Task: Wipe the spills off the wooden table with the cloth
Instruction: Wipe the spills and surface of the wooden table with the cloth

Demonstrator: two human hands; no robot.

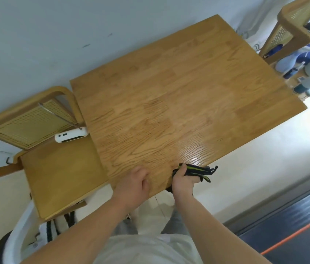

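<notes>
Both hands sit at the near edge of the worktop (pixel 179 96): the right hand (pixel 183 180) is closed around a bunched dark cloth (pixel 198 171) with yellow-green trim, held at the worktop's edge, while the left hand (pixel 138 181) rests loosely curled on the wood just beside it, holding nothing. A glossy sheen lies on the boards just beyond the cloth, though whether that is wetness or only glare is hard to tell. No clear puddle shows elsewhere, so the wiping looks either nearly finished or barely begun. A wooden chair (pixel 60 176) stands at the left, a white device (pixel 70 135) on it.
</notes>
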